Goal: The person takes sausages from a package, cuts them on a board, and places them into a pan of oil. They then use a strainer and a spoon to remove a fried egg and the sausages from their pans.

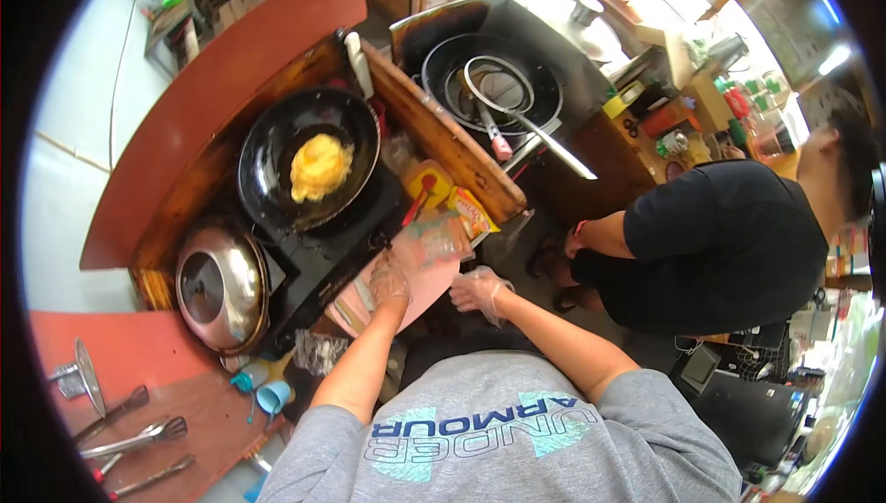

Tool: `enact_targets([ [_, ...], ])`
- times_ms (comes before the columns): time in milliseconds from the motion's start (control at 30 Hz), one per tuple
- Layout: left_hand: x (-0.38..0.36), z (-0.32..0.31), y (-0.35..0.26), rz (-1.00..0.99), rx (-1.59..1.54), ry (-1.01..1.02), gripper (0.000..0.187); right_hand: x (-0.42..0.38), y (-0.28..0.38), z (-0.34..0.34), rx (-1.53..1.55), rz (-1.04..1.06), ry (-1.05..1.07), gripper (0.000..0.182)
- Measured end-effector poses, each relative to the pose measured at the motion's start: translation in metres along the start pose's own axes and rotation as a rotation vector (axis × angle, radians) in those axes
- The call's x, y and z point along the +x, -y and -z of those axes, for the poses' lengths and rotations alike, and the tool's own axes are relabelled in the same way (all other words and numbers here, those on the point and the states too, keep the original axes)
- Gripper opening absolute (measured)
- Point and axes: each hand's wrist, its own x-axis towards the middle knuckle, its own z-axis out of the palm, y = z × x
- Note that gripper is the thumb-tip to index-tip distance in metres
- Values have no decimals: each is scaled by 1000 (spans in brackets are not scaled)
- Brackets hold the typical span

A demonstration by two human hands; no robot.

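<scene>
Both gloved hands work at the pink board beside the stove: left hand spread flat on it, right hand loosely open, empty. Best to keep the board pinned so it doesn't slide.

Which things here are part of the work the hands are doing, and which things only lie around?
In use:
- left hand, gloved, on the pink board
- right hand, gloved, at the board's edge
- plastic bag on the board
- black pan with yellow egg

Lying about:
- steel lid
- tongs
- blue cup
- empty wok
</scene>
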Motion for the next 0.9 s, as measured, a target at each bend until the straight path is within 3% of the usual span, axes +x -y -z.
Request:
enact_targets([
  [133,7,-24,7,-55,-58,-150,62,-52,3,19,-25,60,-168,55],
  [233,11,-28,15,-121,-148,-169,56,-68,3,43,104,27,-182,61],
  [333,6,-28,18,-39,-301,-81,55,-78,6,60,180,48,-172,61],
  [400,-4,-26,19,-70,-449,-246,50,-83,11,65,202,68,-190,60],
  [533,-15,-30,20,-94,-587,-353,45,-83,20,76,221,80,-168,52],
  [600,-43,32,8,50,-1386,270,50,-82,23,80,203,58,-175,52],
  [633,-54,61,-6,78,-1551,261,47,-83,23,84,201,45,-154,54],
  [800,-50,197,-54,-161,-1277,198,43,-69,26,106,210,-45,-128,58],
  [900,-7,246,-84,-410,-733,-148,39,-67,35,119,190,12,-89,54],
])
